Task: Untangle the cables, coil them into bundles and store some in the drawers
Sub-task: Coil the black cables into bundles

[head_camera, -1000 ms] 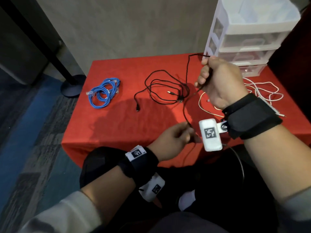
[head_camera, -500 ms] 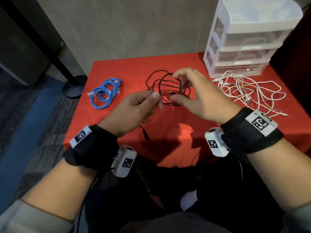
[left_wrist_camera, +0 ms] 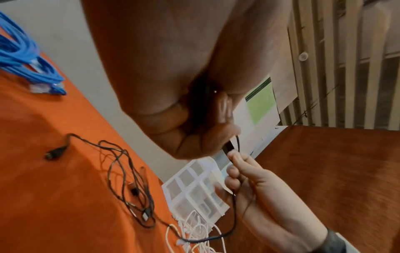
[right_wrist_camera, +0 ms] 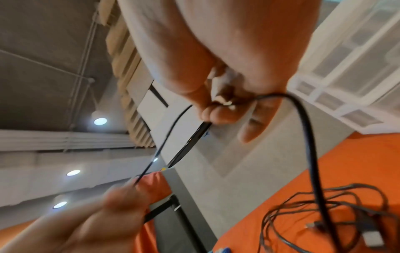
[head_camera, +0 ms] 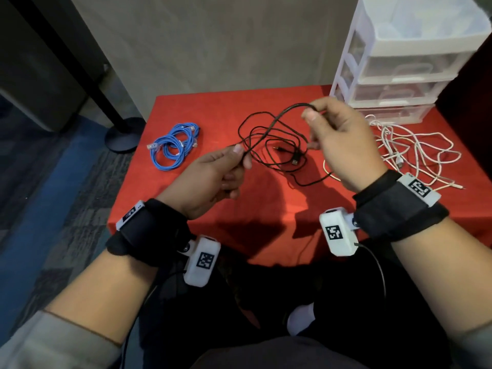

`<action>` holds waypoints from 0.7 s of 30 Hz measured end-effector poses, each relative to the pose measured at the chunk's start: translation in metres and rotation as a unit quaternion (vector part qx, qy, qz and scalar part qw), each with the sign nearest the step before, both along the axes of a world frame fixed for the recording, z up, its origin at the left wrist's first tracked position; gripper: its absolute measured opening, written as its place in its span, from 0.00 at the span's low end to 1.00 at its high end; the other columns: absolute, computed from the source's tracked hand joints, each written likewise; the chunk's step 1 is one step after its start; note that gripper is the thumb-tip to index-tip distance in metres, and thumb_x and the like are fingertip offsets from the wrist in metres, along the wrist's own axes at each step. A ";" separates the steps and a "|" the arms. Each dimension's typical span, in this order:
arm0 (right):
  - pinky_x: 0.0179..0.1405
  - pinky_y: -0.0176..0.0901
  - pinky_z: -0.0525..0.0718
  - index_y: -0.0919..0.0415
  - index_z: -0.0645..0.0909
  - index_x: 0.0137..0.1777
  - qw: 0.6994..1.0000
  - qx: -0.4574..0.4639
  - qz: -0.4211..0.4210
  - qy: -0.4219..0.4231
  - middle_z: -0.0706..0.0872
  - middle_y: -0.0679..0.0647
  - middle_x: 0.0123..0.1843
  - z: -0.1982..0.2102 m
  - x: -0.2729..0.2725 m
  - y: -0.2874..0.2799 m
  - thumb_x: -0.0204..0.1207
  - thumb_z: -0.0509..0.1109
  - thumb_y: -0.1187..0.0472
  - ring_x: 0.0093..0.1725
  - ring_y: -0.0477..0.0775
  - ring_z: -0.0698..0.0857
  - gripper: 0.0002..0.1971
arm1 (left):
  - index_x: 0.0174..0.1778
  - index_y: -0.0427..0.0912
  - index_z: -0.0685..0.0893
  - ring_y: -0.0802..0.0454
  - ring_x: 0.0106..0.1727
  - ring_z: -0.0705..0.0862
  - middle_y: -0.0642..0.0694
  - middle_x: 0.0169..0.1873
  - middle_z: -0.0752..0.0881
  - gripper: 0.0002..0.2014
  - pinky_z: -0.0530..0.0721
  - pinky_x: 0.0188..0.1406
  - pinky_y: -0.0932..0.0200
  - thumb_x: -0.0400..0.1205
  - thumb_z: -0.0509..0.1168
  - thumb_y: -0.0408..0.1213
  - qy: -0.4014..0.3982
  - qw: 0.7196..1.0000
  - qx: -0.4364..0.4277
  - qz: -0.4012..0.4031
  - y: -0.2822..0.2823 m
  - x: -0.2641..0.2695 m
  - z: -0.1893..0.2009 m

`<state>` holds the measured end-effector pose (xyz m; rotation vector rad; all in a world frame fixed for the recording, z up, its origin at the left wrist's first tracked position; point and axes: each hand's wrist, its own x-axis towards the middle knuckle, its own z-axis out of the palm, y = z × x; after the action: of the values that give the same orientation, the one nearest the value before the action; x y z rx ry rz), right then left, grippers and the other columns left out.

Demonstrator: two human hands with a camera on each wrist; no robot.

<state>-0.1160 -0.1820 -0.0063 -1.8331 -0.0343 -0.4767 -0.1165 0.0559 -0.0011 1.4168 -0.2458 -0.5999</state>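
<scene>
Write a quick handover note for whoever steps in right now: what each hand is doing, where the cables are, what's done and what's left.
Left hand: pinches a black cable above the table.
Right hand: pinches the same cable further along; the stretch between the hands is raised.
Rest of the black cables lie loose on the red table.
Blue cable: coiled at the table's left.
White cables: tangled on the right, before the drawer unit.
Done: blue bundle.
Left: coil black, untangle and coil white, store some in the drawers, all shut.
</scene>
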 end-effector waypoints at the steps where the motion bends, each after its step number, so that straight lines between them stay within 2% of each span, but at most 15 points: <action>1: 0.40 0.56 0.80 0.46 0.84 0.45 1.000 0.002 -0.031 0.004 0.78 0.42 0.31 -0.003 0.004 -0.007 0.83 0.69 0.56 0.35 0.49 0.76 0.06 | 0.43 0.42 0.80 0.57 0.26 0.57 0.52 0.26 0.61 0.18 0.70 0.26 0.63 0.93 0.52 0.44 0.007 1.000 0.004 -0.008 0.004 -0.001 -0.002; 3: 0.41 0.46 0.75 0.51 0.87 0.46 0.997 -0.043 -0.054 0.019 0.78 0.39 0.28 -0.009 0.010 -0.016 0.83 0.69 0.54 0.35 0.47 0.76 0.07 | 0.43 0.42 0.78 0.57 0.26 0.57 0.51 0.27 0.60 0.17 0.67 0.24 0.65 0.93 0.52 0.43 0.012 1.000 -0.003 -0.018 0.008 -0.003 -0.003; 5: 0.38 0.44 0.73 0.53 0.88 0.47 0.989 -0.134 -0.028 0.060 0.80 0.41 0.28 -0.018 0.010 -0.018 0.84 0.68 0.52 0.33 0.47 0.77 0.09 | 0.43 0.44 0.76 0.58 0.26 0.59 0.51 0.28 0.61 0.16 0.70 0.25 0.65 0.93 0.51 0.42 0.017 0.998 -0.045 -0.028 0.009 -0.006 0.002; 6: 0.39 0.44 0.74 0.52 0.89 0.47 0.977 -0.193 -0.007 0.087 0.82 0.42 0.29 -0.023 0.008 -0.016 0.84 0.68 0.51 0.34 0.48 0.79 0.10 | 0.44 0.45 0.76 0.59 0.26 0.63 0.52 0.29 0.65 0.15 0.74 0.27 0.65 0.93 0.50 0.42 0.027 0.996 -0.076 -0.030 0.008 -0.007 0.007; 8: 0.42 0.45 0.77 0.51 0.89 0.50 0.941 -0.310 0.062 0.123 0.88 0.44 0.36 -0.031 -0.004 -0.005 0.85 0.69 0.49 0.40 0.49 0.84 0.10 | 0.43 0.47 0.75 0.59 0.31 0.78 0.51 0.35 0.80 0.15 0.85 0.36 0.60 0.93 0.50 0.44 0.046 0.990 -0.135 -0.021 0.003 -0.006 0.016; 9: 0.42 0.47 0.78 0.52 0.89 0.50 0.921 -0.353 0.112 0.124 0.88 0.46 0.37 -0.033 -0.012 0.004 0.85 0.68 0.49 0.41 0.49 0.85 0.10 | 0.43 0.46 0.75 0.55 0.41 0.87 0.48 0.45 0.87 0.15 0.89 0.45 0.56 0.93 0.50 0.44 0.046 0.985 -0.163 -0.016 -0.001 -0.004 0.019; 10: 0.41 0.47 0.78 0.52 0.88 0.50 0.904 -0.377 0.167 0.118 0.86 0.46 0.34 -0.034 -0.020 0.014 0.86 0.68 0.50 0.38 0.47 0.84 0.10 | 0.43 0.45 0.75 0.49 0.54 0.90 0.42 0.58 0.89 0.15 0.90 0.57 0.49 0.93 0.50 0.44 0.034 0.983 -0.181 -0.009 -0.004 -0.001 0.020; 11: 0.39 0.45 0.77 0.53 0.88 0.50 0.893 -0.379 0.212 0.114 0.84 0.46 0.31 -0.034 -0.027 0.024 0.86 0.68 0.50 0.34 0.43 0.81 0.10 | 0.43 0.44 0.74 0.43 0.66 0.87 0.37 0.68 0.86 0.15 0.86 0.66 0.44 0.94 0.49 0.43 0.007 0.984 -0.176 0.002 -0.009 0.001 0.019; 12: 0.38 0.42 0.76 0.53 0.88 0.51 0.889 -0.373 0.243 0.112 0.82 0.45 0.29 -0.032 -0.033 0.033 0.85 0.69 0.51 0.32 0.43 0.79 0.09 | 0.43 0.43 0.73 0.40 0.73 0.83 0.35 0.72 0.83 0.16 0.82 0.72 0.40 0.94 0.48 0.41 -0.030 0.989 -0.144 0.020 -0.014 0.003 0.017; 13: 0.37 0.40 0.76 0.52 0.88 0.53 0.888 -0.367 0.258 0.104 0.82 0.45 0.29 -0.030 -0.036 0.037 0.85 0.69 0.52 0.32 0.43 0.78 0.08 | 0.43 0.43 0.73 0.39 0.75 0.82 0.36 0.73 0.82 0.16 0.80 0.75 0.38 0.95 0.48 0.40 -0.075 0.992 -0.088 0.042 -0.017 0.003 0.015; 15: 0.37 0.39 0.75 0.53 0.88 0.51 0.890 -0.366 0.259 0.076 0.84 0.46 0.31 -0.018 -0.037 0.037 0.82 0.68 0.52 0.34 0.45 0.79 0.09 | 0.43 0.45 0.74 0.44 0.73 0.84 0.42 0.70 0.85 0.15 0.81 0.73 0.40 0.95 0.49 0.40 -0.168 0.983 0.036 0.062 -0.020 0.003 0.008; 17: 0.35 0.31 0.73 0.53 0.89 0.48 0.894 -0.369 0.246 0.063 0.84 0.45 0.30 -0.001 -0.034 0.028 0.81 0.70 0.54 0.33 0.42 0.80 0.07 | 0.43 0.46 0.76 0.46 0.67 0.87 0.43 0.65 0.88 0.15 0.84 0.68 0.42 0.93 0.51 0.44 -0.215 0.970 0.105 0.038 -0.017 0.004 0.002; 19: 0.35 0.27 0.73 0.52 0.90 0.47 0.905 -0.360 0.219 0.057 0.82 0.41 0.29 0.014 -0.031 0.018 0.80 0.74 0.56 0.31 0.35 0.80 0.03 | 0.43 0.47 0.77 0.35 0.55 0.90 0.34 0.55 0.89 0.16 0.86 0.58 0.32 0.91 0.53 0.49 -0.230 0.962 0.149 0.008 -0.014 0.003 0.001; 20: 0.35 0.29 0.75 0.51 0.89 0.47 0.916 -0.345 0.199 0.052 0.83 0.41 0.29 0.020 -0.029 0.015 0.79 0.76 0.56 0.32 0.36 0.82 0.02 | 0.43 0.47 0.78 0.30 0.48 0.89 0.26 0.49 0.87 0.16 0.84 0.51 0.26 0.91 0.54 0.51 -0.231 0.959 0.162 -0.005 -0.014 0.003 0.001; 21: 0.36 0.35 0.79 0.52 0.87 0.46 0.929 -0.320 0.177 0.046 0.85 0.43 0.31 0.023 -0.028 0.012 0.77 0.79 0.54 0.33 0.40 0.83 0.04 | 0.43 0.46 0.78 0.28 0.44 0.90 0.22 0.45 0.84 0.17 0.83 0.47 0.24 0.91 0.54 0.51 -0.216 0.963 0.162 -0.015 -0.016 0.001 0.003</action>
<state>-0.1437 -0.1696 0.0170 -2.4192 -0.5014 -0.1201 -0.1156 0.0395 0.0020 1.8605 -0.5341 -0.3572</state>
